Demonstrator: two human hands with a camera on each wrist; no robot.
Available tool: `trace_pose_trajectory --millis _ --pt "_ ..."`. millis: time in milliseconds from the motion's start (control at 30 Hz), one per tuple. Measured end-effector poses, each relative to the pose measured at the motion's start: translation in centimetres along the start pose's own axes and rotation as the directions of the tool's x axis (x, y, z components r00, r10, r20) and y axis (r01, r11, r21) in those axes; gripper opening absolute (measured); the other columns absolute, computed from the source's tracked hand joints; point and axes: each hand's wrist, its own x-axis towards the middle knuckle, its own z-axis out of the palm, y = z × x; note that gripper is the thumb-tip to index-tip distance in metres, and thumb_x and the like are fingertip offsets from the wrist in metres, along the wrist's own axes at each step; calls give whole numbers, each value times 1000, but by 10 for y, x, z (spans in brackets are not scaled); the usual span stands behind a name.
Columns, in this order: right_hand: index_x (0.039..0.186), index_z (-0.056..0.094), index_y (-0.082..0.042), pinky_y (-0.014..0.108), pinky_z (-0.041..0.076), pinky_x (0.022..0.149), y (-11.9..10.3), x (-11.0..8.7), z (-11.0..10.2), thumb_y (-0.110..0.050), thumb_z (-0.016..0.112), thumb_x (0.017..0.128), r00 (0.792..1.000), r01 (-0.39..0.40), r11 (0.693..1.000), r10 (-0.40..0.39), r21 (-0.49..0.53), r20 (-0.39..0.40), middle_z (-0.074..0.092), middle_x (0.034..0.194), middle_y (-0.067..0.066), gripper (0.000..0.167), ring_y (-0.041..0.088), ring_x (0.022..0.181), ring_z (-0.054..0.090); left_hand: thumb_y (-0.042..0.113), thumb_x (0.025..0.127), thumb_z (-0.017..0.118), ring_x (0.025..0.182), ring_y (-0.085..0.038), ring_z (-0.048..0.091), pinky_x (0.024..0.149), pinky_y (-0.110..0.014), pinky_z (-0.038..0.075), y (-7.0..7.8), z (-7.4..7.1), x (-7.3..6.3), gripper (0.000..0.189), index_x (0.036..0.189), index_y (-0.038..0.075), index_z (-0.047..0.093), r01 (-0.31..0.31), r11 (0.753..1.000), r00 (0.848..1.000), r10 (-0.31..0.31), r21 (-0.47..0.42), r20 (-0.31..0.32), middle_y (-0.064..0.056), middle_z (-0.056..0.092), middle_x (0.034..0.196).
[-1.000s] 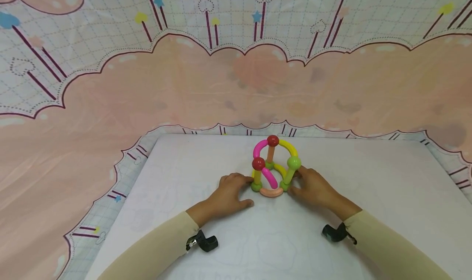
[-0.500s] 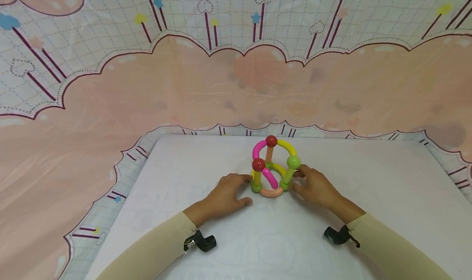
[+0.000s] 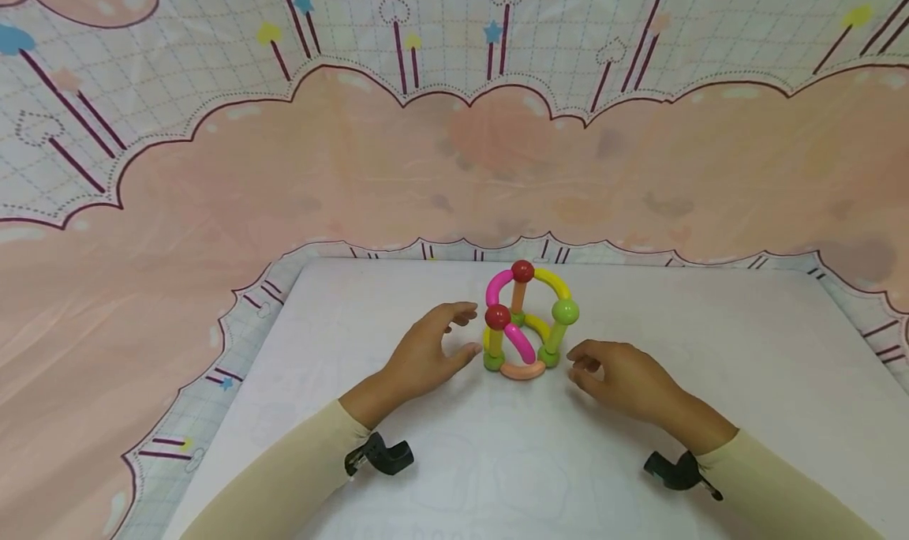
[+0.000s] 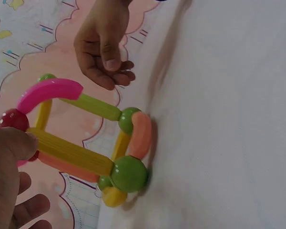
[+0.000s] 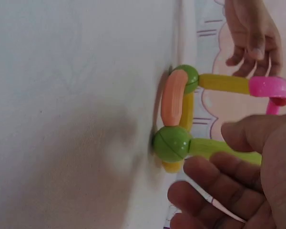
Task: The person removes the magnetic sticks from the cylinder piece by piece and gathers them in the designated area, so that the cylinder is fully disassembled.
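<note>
A frame of coloured rods and balls [image 3: 521, 344], like a magnetic stick-and-ball building toy, stands upright on the white table. Its base has green balls [image 4: 129, 174] joined by curved rods, among them an orange one [image 5: 174, 98]. Upright rods carry two red balls and a light green ball [image 3: 565, 312] at the top. From the front red ball [image 3: 498, 316] a curved pink rod [image 4: 50, 93] reaches out, its far end without a ball. My left hand [image 3: 426, 352] hovers left of the frame, fingers relaxed and holding nothing. To the right, my right hand [image 3: 628, 376] is apart from it, fingers loosely bent.
The white tabletop [image 3: 511, 461] spreads around both hands. Behind it hangs a pink and white patterned cloth [image 3: 398, 169]. Black camera mounts [image 3: 387, 455] sit at the wrists, below beige sleeves [image 3: 284, 469].
Both hands have come away from the frame: the left has lifted, its fingers higher beside the red ball, and the right has drawn back right and down. The frame stays standing where it was.
</note>
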Motion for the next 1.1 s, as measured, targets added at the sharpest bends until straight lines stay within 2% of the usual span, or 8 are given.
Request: trace_pose_trajectory --millis 133,267,433,533,700,767,900,1100 --pt "115 73 -12 40 58 81 -9 -6 3 -23 79 91 995 101 994 -101 -30 0 70 96 -10 26 14 93 66 19 90 82 114 -15 60 94 -35 54 7 -1 4 63 145 12 53 -43 998 999 42 -37 -31 -2 63 130" --pt "117 70 -11 34 59 79 -20 -8 6 -20 83 88 977 193 980 -197 -45 -86 71 103 -5 33 14 93 67 18 91 81 111 -16 61 91 -41 56 13 1 6 63 146 15 51 -46 996 998 44 -76 -34 -3 60 133" --pt "126 61 -8 27 59 72 -33 -6 9 -19 87 84 946 262 964 -267 -49 -186 68 116 4 50 17 86 67 20 92 80 105 -16 61 88 -41 57 17 6 7 61 146 16 51 -56 995 998 54 -80 -31 -4 55 137" --pt "136 54 -8 27 59 71 -40 -2 12 -21 87 84 941 267 962 -272 -54 -200 64 121 8 63 18 88 68 20 92 79 104 -17 62 86 -43 57 19 9 8 62 147 16 51 -83 994 996 80 -67 -38 -5 57 136" --pt "150 44 -8 36 62 75 -48 4 17 -24 89 83 951 246 967 -253 -57 -180 65 125 11 82 25 100 70 21 93 79 103 -19 62 84 -46 58 21 13 10 62 149 18 51 -105 994 994 103 -40 -44 -6 60 132" --pt "152 43 -7 38 61 76 -50 7 18 -23 89 82 952 244 968 -251 -57 -175 66 127 12 85 27 101 71 20 92 79 103 -19 62 84 -46 58 21 14 11 62 148 17 52 -103 994 994 101 -34 -50 -5 62 129" --pt "151 43 -5 38 62 75 -53 10 20 -21 89 81 955 238 970 -242 -45 -172 68 122 12 85 24 95 71 20 91 81 102 -18 62 83 -43 57 22 15 12 63 147 16 53 -101 995 993 100 -18 -67 -3 66 124" --pt "154 39 -6 33 60 74 -58 13 19 -17 89 81 964 234 972 -227 35 -141 68 116 7 89 20 87 69 22 90 81 102 -17 61 83 -43 58 23 16 14 60 144 14 56 -99 995 991 98 -9 -89 -2 68 123"
